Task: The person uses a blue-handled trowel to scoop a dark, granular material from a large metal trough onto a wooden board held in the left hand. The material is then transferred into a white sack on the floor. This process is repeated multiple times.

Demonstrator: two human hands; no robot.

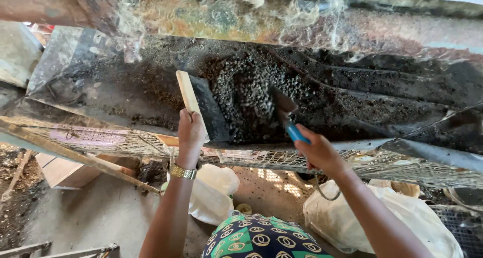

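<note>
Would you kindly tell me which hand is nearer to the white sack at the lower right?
Right. The right hand grips a blue-handled trowel directly above the white sack; the left hand holds a wooden-handled scraper farther left.

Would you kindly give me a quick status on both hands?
Left hand grips wooden-handled scraper. Right hand holds blue-handled trowel in dark pellet pile. Nothing between them.

Both forearms are bare, without sleeves. The left hand [191, 132] has a gold-coloured metal link watch band [182, 172] around its wrist. The right hand [320, 154] wears nothing. Below, a patterned cloth garment [259, 238] shows green, dark blue and white rings.
</note>
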